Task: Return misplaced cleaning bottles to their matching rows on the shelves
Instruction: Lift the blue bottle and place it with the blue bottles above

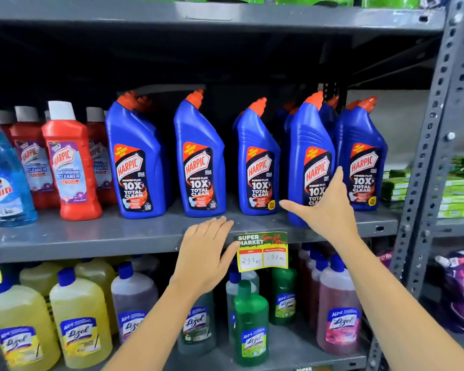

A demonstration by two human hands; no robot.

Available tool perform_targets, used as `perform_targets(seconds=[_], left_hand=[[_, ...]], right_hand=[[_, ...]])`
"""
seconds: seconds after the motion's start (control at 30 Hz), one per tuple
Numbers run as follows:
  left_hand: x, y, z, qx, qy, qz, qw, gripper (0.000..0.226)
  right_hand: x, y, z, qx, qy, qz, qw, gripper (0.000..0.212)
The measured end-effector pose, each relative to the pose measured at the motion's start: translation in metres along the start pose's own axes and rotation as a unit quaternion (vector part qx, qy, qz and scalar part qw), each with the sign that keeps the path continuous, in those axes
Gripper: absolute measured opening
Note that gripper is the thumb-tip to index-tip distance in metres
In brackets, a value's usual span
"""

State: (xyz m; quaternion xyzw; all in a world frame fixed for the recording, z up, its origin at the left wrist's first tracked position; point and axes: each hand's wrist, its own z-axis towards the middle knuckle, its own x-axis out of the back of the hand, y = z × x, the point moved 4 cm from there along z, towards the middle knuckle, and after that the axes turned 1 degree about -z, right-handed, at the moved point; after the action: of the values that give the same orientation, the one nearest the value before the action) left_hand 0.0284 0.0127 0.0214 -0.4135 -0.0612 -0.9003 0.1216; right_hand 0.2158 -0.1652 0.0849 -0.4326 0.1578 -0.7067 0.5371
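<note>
Blue Harpic bottles with orange caps stand in rows on the middle shelf. One blue Harpic bottle sits nearer the shelf's front edge than the others. My right hand lies against its lower front, fingers spread, thumb out to the left; no closed grip shows. My left hand rests flat on the shelf's front edge, fingers apart, holding nothing. Red Harpic bathroom cleaner bottles stand to the left, with a blue Colin spray bottle at the far left.
The lower shelf holds yellow, purple, green and pink Lizol bottles. A price tag hangs from the shelf edge between my hands. A perforated steel upright bounds the right, with green packs beyond.
</note>
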Motion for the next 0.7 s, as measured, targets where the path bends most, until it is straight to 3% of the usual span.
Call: perform_targets(seconds=[0.57, 0.7], left_hand=[[-0.004, 0.0, 0.002, 0.022, 0.027, -0.022, 0.999, 0.053], [-0.003, 0.0, 0.001, 0.021, 0.029, -0.023, 0.999, 0.054]], right_hand=[[-0.03, 0.016, 0.028, 0.007, 0.075, -0.09, 0.993, 0.134], [-0.03, 0.02, 0.036, 0.012, 0.036, -0.065, 0.997, 0.137]])
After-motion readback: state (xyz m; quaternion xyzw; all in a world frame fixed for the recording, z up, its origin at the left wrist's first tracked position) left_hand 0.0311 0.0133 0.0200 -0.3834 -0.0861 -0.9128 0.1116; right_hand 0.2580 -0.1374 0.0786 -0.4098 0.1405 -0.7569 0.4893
